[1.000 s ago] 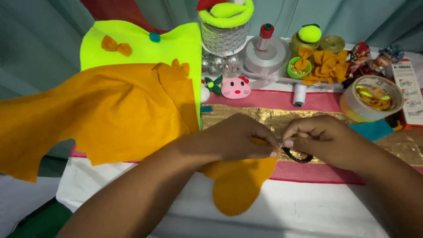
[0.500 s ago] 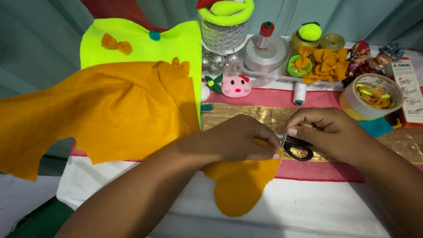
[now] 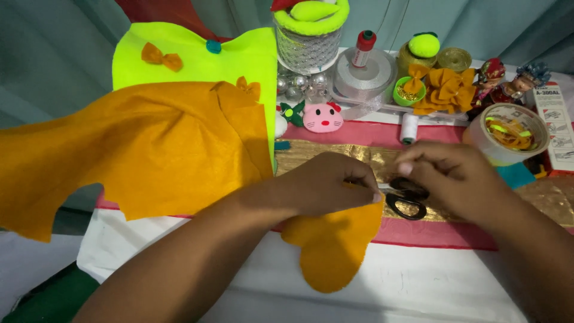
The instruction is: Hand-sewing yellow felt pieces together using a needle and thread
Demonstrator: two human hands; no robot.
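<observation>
My left hand (image 3: 326, 185) pinches the top edge of a small rounded piece of orange felt (image 3: 332, 245) that hangs over the table's front. My right hand (image 3: 454, 179) grips small black-handled scissors (image 3: 408, 198) right beside that edge; the blades are hidden behind my left fingers. A big sheet of orange felt (image 3: 137, 149) lies to the left, draped off the table, over a neon yellow-green felt sheet (image 3: 197, 57).
Behind my hands lie a gold strip (image 3: 335, 157), a pink cat face (image 3: 321, 117), a white thread spool (image 3: 409, 127), a ribbon reel (image 3: 365, 75), orange bows (image 3: 448, 90), two figurines (image 3: 508, 81) and a tape roll (image 3: 508, 134).
My right hand with the scissors has shifted slightly toward my left hand. The small orange piece stays pinched in my left fingers.
</observation>
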